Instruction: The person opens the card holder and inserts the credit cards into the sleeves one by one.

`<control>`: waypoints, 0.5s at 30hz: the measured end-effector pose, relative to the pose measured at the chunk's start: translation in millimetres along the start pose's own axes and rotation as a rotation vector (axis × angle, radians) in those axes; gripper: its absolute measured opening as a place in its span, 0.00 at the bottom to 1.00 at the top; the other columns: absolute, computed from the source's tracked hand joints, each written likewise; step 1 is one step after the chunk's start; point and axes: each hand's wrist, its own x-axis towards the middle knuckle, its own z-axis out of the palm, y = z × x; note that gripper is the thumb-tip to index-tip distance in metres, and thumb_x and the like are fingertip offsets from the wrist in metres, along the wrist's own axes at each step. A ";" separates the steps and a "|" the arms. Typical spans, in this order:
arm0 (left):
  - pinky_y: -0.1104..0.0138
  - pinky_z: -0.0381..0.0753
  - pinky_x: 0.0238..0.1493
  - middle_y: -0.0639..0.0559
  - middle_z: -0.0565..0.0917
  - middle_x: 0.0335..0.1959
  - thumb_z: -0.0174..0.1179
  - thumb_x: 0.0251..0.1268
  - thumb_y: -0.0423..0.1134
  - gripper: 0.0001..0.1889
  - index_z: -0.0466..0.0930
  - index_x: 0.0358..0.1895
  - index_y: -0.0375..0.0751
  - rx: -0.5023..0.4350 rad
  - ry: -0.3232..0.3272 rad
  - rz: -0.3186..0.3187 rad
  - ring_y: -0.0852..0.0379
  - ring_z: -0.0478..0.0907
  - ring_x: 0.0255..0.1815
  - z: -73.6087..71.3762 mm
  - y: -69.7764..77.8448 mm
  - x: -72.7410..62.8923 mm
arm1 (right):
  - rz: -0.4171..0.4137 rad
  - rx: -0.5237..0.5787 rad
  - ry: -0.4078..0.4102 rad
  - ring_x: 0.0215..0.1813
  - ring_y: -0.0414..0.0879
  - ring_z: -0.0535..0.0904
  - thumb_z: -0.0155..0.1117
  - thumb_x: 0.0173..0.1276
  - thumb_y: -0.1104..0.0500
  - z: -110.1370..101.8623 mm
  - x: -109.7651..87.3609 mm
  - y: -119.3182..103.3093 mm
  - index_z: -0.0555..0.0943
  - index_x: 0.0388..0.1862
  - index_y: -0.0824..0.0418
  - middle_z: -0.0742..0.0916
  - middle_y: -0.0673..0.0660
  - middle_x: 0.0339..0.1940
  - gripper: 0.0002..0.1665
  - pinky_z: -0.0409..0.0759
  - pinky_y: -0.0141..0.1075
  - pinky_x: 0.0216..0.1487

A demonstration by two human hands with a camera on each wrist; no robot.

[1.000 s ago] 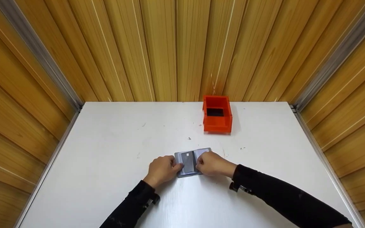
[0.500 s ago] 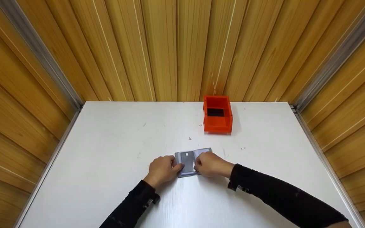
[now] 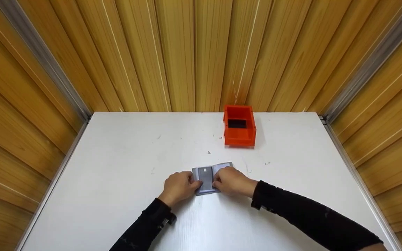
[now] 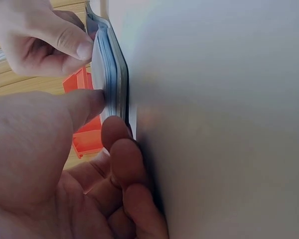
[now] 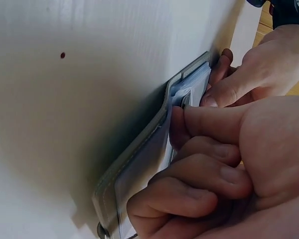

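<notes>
A grey card holder [image 3: 194, 171] with clear plastic sleeves lies spread on the white table in the head view. In its left-side sleeves is a dark grey card [image 3: 206, 177] with a pale chip-like square near the top. My left hand [image 3: 179, 185] grips the holder's left edge; in the left wrist view the thumb is on the sleeves [image 4: 109, 74] and the fingertips are at the underside. My right hand [image 3: 233, 180] pinches the card's right edge near the fold, its other fingers curled over the right-hand page [image 5: 134, 169]. The fingertips hide part of the card's edge.
An orange-red bin [image 3: 240, 136] with a dark piece inside [image 3: 237, 123] stands at the back of the white table [image 3: 134, 146], right of centre. Wood-patterned walls [image 3: 176, 55] enclose the back and sides. Small specks mark the tabletop.
The right hand has shifted slightly left with the card's edge, and the dark strip beside the fold has narrowed. The left hand and the bin have stayed in place.
</notes>
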 end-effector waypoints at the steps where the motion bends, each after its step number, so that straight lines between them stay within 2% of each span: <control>1: 0.65 0.64 0.27 0.59 0.74 0.19 0.73 0.71 0.54 0.21 0.77 0.25 0.49 0.001 -0.001 -0.001 0.59 0.70 0.23 0.1 0.2 0.1 | -0.003 0.005 0.005 0.33 0.44 0.75 0.70 0.78 0.58 -1.1 -0.6 0.4 0.90 0.29 0.57 0.82 0.47 0.23 0.14 0.71 0.37 0.37; 8: 0.65 0.65 0.27 0.58 0.75 0.20 0.73 0.71 0.55 0.21 0.77 0.26 0.48 0.013 -0.006 -0.006 0.59 0.70 0.23 -0.3 1.5 0.4 | -0.013 -0.005 0.060 0.34 0.43 0.75 0.72 0.71 0.56 -20.1 -3.0 2.1 0.92 0.27 0.56 0.83 0.45 0.21 0.12 0.71 0.36 0.37; 15: 0.65 0.65 0.28 0.59 0.74 0.19 0.71 0.72 0.56 0.21 0.77 0.26 0.49 0.007 -0.023 -0.019 0.59 0.70 0.24 -0.2 1.4 0.8 | 0.028 0.003 0.098 0.34 0.45 0.76 0.71 0.73 0.53 -53.8 -4.5 4.9 0.90 0.27 0.55 0.81 0.46 0.20 0.14 0.73 0.38 0.38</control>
